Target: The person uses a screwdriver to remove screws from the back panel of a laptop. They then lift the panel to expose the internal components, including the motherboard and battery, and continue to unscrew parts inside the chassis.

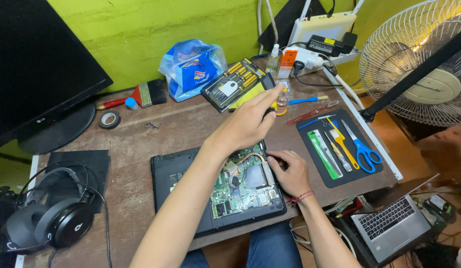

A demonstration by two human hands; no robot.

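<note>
Head view: the opened laptop (190, 193) lies near, centre. The left hand (247, 124) reaches far with fingers spread, empty, toward a small bottle (282, 101); it could tip and spill on the board. The right hand (290, 171) presses the laptop's right edge, fingers curled.

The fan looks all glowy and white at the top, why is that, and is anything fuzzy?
Head view: a bright light behind the fan washes out its upper grille; the wall looks evenly lit; the left hand is slightly soft at the fingertips; the right hand and the opened laptop look sharp; edges bend a little.
</note>
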